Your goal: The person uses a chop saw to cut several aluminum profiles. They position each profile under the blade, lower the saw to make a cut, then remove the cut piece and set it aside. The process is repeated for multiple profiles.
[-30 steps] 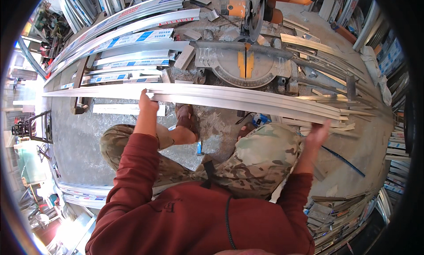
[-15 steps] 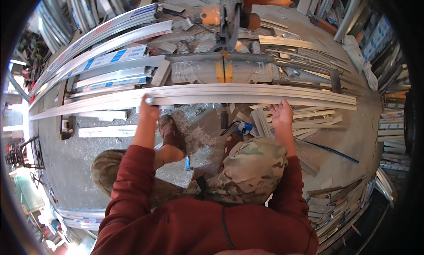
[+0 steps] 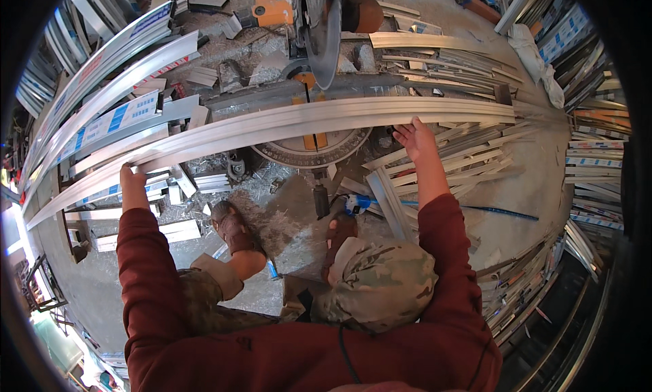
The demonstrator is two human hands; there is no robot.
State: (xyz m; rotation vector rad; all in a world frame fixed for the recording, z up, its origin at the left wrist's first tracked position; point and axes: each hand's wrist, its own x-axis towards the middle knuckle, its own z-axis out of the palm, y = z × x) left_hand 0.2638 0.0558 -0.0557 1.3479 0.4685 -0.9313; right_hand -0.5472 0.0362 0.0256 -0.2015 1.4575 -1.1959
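A long, ridged silver metal profile (image 3: 272, 131) lies crosswise before me, over the round base (image 3: 312, 159) of a mitre saw. My left hand (image 3: 134, 181) is closed on its near edge, well to the left. Toward the profile's right end, my right hand (image 3: 420, 142) meets the near edge with the thumb side, its loosely curled fingers showing just below. Above the saw base hangs the round blade (image 3: 322, 42), clear of the profile. The saw's dark handle (image 3: 320, 200) sticks out toward me.
More long profiles (image 3: 102, 66) are stacked at the left, some with blue-and-white film. Offcuts (image 3: 462, 164) lie in a heap at the right, near a blue tool (image 3: 357, 203). Metal chips cover the floor around my shoes (image 3: 238, 229). Stacked bars (image 3: 598, 164) line the right side.
The profile has shifted left and tilts more, its left end nearer me. My left hand has gone far left along it; my right hand sits a little farther forward. The view has shifted too.
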